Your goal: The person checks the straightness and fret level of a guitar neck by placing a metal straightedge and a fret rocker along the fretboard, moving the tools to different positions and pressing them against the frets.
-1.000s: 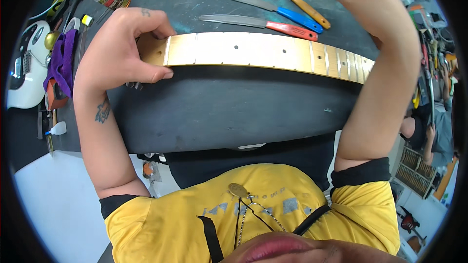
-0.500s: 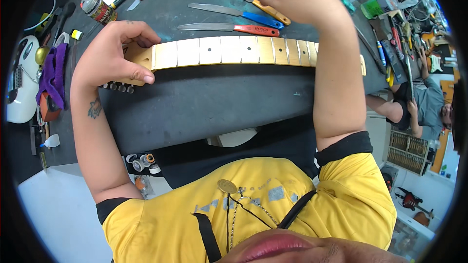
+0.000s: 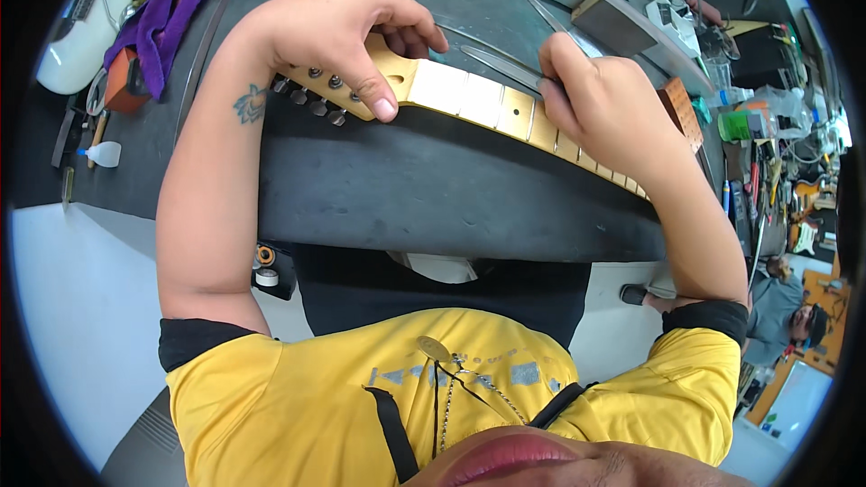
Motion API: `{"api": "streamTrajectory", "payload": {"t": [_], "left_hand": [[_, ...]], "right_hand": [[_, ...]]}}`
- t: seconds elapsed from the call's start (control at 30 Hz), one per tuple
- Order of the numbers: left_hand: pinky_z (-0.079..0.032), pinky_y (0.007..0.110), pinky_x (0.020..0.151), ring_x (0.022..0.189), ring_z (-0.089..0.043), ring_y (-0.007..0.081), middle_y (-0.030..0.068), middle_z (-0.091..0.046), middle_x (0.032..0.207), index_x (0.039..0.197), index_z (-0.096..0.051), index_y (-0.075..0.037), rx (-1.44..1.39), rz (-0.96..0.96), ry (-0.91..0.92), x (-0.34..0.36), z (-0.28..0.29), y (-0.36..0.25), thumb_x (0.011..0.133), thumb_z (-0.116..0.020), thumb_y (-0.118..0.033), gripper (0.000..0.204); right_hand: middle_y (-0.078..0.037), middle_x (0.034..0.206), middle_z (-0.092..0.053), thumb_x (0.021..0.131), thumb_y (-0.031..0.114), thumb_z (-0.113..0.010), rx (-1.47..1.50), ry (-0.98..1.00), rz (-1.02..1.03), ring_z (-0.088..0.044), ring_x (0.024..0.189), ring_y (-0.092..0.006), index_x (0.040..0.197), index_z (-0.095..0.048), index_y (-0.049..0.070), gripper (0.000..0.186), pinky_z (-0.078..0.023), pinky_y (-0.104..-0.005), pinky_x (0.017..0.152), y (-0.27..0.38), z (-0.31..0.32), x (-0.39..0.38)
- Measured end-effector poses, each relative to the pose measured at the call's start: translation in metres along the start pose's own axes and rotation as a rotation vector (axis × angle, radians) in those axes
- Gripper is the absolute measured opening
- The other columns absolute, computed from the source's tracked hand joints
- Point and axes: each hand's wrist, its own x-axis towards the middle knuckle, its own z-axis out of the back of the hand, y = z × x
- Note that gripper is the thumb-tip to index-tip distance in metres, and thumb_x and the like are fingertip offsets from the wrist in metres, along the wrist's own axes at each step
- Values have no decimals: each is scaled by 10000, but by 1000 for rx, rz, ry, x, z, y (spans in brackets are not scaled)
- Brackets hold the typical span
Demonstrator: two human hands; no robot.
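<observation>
Head view: in a cluttered workshop, a dark worktop bears a guitar neck near its front edge, left hand clasped around the headstock, right hand curled narrow over the neck, hold unclear

**The left hand gripping the neck, the right hand curling above it**

The left hand is arching over the neck's left end, its thumb lying across the near edge while the fingers are bending past the far edge. The left wrist is flexing, with the left forearm extending toward the neck from its near side.

The right hand is folding into a loose fist over the neck's middle, thumb lying beside the bent index finger; the palm is facing away, so any hold is hiding from sight. The right forearm is slanting in across the neck's right end. Both elbows are bending on the near side.
</observation>
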Motion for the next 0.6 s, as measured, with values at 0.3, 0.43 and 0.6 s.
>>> {"api": "streamTrajectory", "payload": {"t": [0.3, 0.43, 0.6], "left_hand": [[-527, 361, 1089, 1191, -669, 205, 83, -747, 1289, 1469, -688, 8, -97, -15, 27, 1, 3, 8, 560, -1103, -384, 1073], [-530, 346, 1070, 1164, -665, 189, 76, -745, 1269, 1464, -696, -2, -161, -16, 29, 1, 2, 9, 566, -1102, -394, 1061], [-533, 344, 1054, 1144, -665, 184, 73, -745, 1264, 1460, -703, -15, -77, -47, 46, 2, 5, 9, 566, -1103, -412, 1057]], "right_hand": [[-59, 902, -716, 891, 125, -794, 35, -34, 188, -732, 698, -284, 1449, -670, 178, 574, -573, -402, 578, 14, 5, 5], [-57, 929, -674, 887, 121, -801, 59, -42, 195, -721, 709, -271, 1438, -700, 174, 562, -567, -398, 568, 15, 3, 7], [-51, 901, -656, 882, 125, -805, 99, -70, 224, -704, 682, -272, 1439, -702, 169, 568, -557, -405, 556, 15, -3, 9]]}}
